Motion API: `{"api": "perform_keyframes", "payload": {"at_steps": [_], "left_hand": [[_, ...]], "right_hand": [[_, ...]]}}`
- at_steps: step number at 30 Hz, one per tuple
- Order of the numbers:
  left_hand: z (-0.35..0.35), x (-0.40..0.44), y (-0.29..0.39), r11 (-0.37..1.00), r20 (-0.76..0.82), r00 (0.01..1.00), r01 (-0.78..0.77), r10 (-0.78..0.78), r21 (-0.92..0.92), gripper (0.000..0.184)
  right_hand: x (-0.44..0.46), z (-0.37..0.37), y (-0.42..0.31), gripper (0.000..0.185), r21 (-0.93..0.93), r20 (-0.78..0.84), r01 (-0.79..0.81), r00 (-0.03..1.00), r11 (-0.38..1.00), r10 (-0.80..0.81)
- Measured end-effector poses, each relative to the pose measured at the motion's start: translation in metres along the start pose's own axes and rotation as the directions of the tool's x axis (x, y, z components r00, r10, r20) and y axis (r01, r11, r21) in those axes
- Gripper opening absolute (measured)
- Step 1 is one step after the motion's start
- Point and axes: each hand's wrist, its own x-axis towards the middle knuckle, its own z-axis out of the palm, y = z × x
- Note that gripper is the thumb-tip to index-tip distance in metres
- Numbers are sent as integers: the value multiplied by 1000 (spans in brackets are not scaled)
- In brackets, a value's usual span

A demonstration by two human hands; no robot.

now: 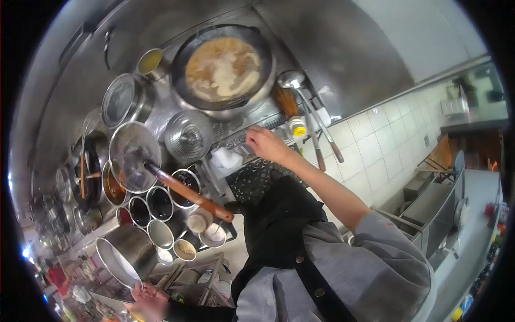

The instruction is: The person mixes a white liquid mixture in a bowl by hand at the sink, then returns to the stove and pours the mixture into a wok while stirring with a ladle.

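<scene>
Tall grey metal pot (138,248), pale inside, tilted at eight o'clock, mouth facing lower left, handle toward six. Round black metal wok (179,75), level on stove at eleven o'clock, holding tan liquid under off-white foam.

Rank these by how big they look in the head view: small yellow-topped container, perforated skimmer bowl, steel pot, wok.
1. Wok
2. Steel pot
3. Perforated skimmer bowl
4. Yellow-topped container

Apparent size only; real sizes may differ with distance.
</scene>
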Motion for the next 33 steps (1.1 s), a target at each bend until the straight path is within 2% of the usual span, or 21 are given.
{"api": "perform_keyframes", "payload": {"at_steps": [1, 2, 3, 5, 6, 7, 9, 10, 13, 14, 17, 18, 19, 21, 22, 24, 26, 27, 29, 31, 33], "left_hand": [[42, -11, -13, 996, 69, 996, 53, -48, -72, 9], [90, -18, -32, 997, -285, 956, -76, 68, -18, 14], [109, -18, -40, 999, -282, 959, -24, 16, -26, 13], [134, -20, -49, 996, -283, 955, 79, -85, -36, 12], [141, -21, -60, 1000, -202, 979, -3, 7, 20, 11], [152, -23, -63, 997, -116, 990, 76, -76, -4, 10], [170, -24, -65, 970, 61, 969, 240, -238, -30, 9], [169, -17, -68, 931, 328, 893, 354, -307, -92, 8], [170, -15, -82, 994, 111, 989, 96, -102, 59, 9], [171, -15, -84, 994, 160, 983, 80, -90, 69, 10], [171, -18, -89, 996, 285, 958, 8, -35, 94, 10], [169, -15, -88, 992, 212, 969, 127, -125, 2, 10], [172, -19, -88, 995, 174, 980, 96, -101, 36, 9], [177, -28, -91, 994, 95, 994, 37, -46, 99, 8], [176, -31, -91, 996, 82, 996, 33, -40, 78, 8], [172, -39, -90, 999, 44, 999, 30, -32, 41, 7], [167, -51, -84, 998, 114, 992, 48, -51, 30, 8], [163, -56, -84, 998, 148, 987, 54, -57, 21, 9], [146, -53, -87, 999, 57, 998, 20, -21, 25, 8], [131, -48, -90, 999, -47, 999, -14, 15, 41, 9], [125, -55, -91, 1000, 49, 999, 4, -4, -13, 9]], "right_hand": [[-23, -20, 12, 11, -7, -33, -32, 999, 999, 32], [-47, -32, 36, 12, -11, -23, -93, 995, 996, 93], [-71, -43, 63, 13, -15, -12, -151, 989, 988, 151], [-120, -63, 108, 11, -89, -182, -158, 973, 983, 140], [-144, -67, 130, 21, -147, -203, -342, 929, 928, 310], [-164, -71, 148, 32, -197, -230, -513, 852, 835, 469], [-187, -81, 171, 49, -284, -347, -619, 778, 732, 523], [-194, -84, 179, 58, -321, -407, -668, 738, 671, 539], [-197, -86, 202, 67, -212, -358, -758, 648, 617, 672], [-196, -85, 206, 63, -196, -364, -769, 633, 609, 683], [-197, -74, 219, 50, -177, -227, -841, 540, 511, 810], [-212, -48, 256, 32, -132, -232, -836, 549, 533, 803], [-210, -51, 248, 28, -79, -257, -853, 518, 516, 816], [-210, -56, 234, 26, 24, -303, -874, 457, 486, 836], [-210, -56, 228, 26, -4, -392, -846, 492, 533, 778], [-207, -57, 220, 25, 28, -401, -838, 490, 545, 774], [-200, -56, 210, 23, 26, -437, -833, 488, 553, 755], [-191, -56, 211, 21, 63, -485, -788, 512, 612, 709], [-174, -56, 211, 18, 131, -575, -681, 540, 721, 614], [-154, -54, 232, 15, 99, -640, -564, 595, 820, 486], [-130, -61, 249, 15, 19, -685, -500, 624, 866, 376]]}}
